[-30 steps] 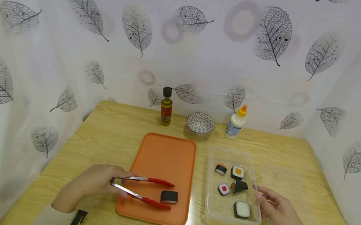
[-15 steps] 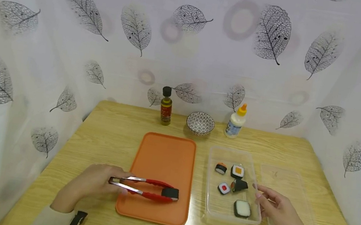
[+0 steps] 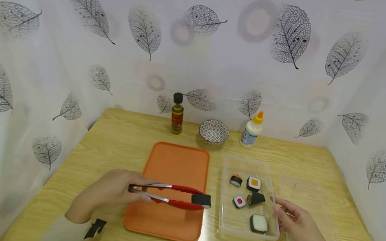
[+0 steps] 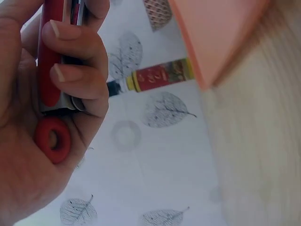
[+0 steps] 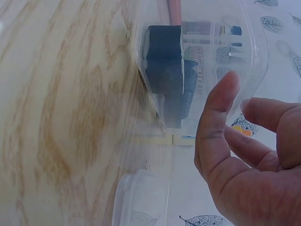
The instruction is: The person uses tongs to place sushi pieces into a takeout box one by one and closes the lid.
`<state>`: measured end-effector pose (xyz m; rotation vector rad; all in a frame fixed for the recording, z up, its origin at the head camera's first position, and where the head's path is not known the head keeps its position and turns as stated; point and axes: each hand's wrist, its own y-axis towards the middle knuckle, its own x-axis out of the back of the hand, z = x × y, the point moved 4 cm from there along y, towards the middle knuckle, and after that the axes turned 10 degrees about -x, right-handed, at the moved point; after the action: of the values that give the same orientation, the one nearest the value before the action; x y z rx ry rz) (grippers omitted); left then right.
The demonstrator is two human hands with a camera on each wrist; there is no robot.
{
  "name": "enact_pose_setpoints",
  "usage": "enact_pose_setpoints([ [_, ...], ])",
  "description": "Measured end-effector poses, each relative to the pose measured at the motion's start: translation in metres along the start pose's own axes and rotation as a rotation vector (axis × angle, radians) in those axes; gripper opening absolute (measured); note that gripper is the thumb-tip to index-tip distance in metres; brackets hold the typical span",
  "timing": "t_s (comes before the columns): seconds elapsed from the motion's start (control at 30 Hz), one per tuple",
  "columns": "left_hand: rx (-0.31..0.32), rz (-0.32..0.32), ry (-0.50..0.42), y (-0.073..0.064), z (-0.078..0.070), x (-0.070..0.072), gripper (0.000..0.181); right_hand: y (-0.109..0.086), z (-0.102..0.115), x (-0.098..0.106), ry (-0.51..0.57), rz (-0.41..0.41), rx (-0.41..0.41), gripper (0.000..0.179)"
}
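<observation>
In the head view my left hand (image 3: 120,188) grips red-tipped metal tongs (image 3: 167,200). The tongs' red ends pinch a black-wrapped sushi roll (image 3: 201,200), held over the right edge of an orange tray (image 3: 176,163). Up close in the left wrist view, my fingers curl round the tongs' red handle (image 4: 49,84), with a red ring (image 4: 52,140) at its end. My right hand (image 3: 295,223) holds the right rim of a clear plastic container (image 3: 242,231) with thumb and fingers. Several sushi pieces lie inside, among them a white-topped one (image 3: 259,223) and a dark cone-shaped roll (image 3: 255,198).
A clear lid (image 3: 310,194) lies on the wooden table (image 3: 121,131) right of the container. Along the back stand a dark-capped sauce bottle (image 3: 177,114), a patterned bowl (image 3: 214,132) and a white bottle with a yellow cap (image 3: 252,131). A leaf-print curtain (image 3: 201,64) hangs behind.
The tongs have closed on the black-wrapped sushi roll and lifted it from the orange tray, moving right and away with my left hand. My right hand stays at the container's rim.
</observation>
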<state>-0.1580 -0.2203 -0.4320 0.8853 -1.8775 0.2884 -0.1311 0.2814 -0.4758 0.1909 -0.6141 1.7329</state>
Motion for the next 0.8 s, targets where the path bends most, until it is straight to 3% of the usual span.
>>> enact_pose_setpoints([
  [0.2, -0.089, -0.006, 0.067, 0.029, -0.021, 0.001, 0.047, 0.0, 0.0, 0.001, 0.007, 0.003, -0.009, 0.054],
  [0.63, -0.164, 0.156, 0.118, 0.086, -0.065, -0.003, 0.047, 0.001, 0.0, -0.003, -0.006, -0.028, -0.043, 0.054],
  [0.8, -0.153, 0.238, 0.181, 0.105, -0.079, -0.005, 0.049, 0.002, -0.002, -0.002, -0.001, -0.035, -0.026, 0.053],
])
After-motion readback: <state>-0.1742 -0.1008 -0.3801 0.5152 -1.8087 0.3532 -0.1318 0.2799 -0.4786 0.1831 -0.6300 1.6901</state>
